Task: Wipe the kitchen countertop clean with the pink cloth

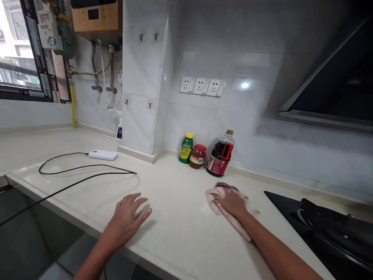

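Pale pink cloth lies on the white countertop beneath the right hand, between the dark sauce bottle and the black stove; blur hides whether those fingers grip the fabric. Well apart, the left hand is palm-down near the counter's front edge, fingers loosely spread, thumb apart, holding nothing.

Two bare arms, hands well apart. Left forearm rises from bottom edge, slanting up and right. Left hand: back uppermost, empty, fingers loosely bent and parted, left thumb held away from them. Right forearm reaches in from lower right, slanting up and left. Right hand: palm down, back showing, fingers forward; outline blurred, finger detail unclear.
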A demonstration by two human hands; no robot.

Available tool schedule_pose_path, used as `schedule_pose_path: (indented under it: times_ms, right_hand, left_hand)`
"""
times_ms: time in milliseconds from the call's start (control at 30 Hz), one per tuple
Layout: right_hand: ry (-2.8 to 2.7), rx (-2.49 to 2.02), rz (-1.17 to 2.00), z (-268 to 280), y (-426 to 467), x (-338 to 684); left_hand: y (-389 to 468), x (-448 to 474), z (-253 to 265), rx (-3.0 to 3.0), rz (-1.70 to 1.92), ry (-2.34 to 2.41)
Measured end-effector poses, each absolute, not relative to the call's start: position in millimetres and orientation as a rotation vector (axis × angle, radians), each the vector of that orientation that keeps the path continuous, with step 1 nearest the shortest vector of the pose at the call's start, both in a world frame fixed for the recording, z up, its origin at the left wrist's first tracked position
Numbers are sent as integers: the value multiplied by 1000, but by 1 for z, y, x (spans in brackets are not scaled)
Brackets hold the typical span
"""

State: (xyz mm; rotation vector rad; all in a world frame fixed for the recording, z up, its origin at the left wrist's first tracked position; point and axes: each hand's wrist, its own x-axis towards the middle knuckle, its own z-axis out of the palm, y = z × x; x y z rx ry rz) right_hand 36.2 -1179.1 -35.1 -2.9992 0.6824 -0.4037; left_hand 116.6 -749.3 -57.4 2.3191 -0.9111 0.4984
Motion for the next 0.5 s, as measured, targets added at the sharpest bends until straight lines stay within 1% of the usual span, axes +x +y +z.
schedule_pose_path:
  times_ms: [67,167,300,400,433,500]
  right_hand:
    - [532,-2972,-331,-34,-1131,60]
    - [140,-2946,-240,-30,-1047,79]
    - [-504,-2822,-144,-29,-958,65]
    - [-857,-2649,-120,-30,-945,48]
    - [-856,-2642,-127,-29,-953,45]
    - [-674,-2713,-162,-25,-984,42]
  left_hand:
    - [-749,117,-57,2336,493,-908]
    - [-748,120,-57,2357,471,-876]
    - [-748,127,-60,2329,504,-843]
    - [-747,134,-63,2299,531,-839]
    - [-747,136,-64,2292,539,-837]
    - [-747,137,-64,2279,555,-831]
